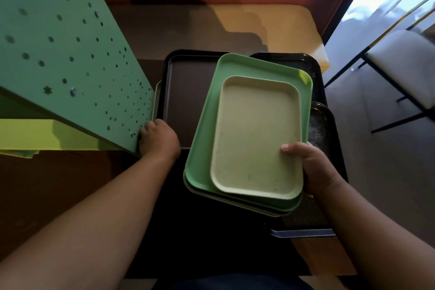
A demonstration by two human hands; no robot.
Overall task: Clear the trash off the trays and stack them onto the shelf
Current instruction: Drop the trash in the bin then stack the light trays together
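Head view: right hand (315, 169) grip pinching cream tray (256, 134) edge; left hand (159, 139) grip unclear; best lowered level onto brown tray (188, 92).

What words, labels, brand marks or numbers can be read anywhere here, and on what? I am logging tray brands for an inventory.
None can be read.
Small cream plastic tray: only dark specks, no lettering.
Larger green plastic tray beneath it: plain.
Dark brown tray: plain.
Green perforated panel: only round and star-shaped holes, no text.
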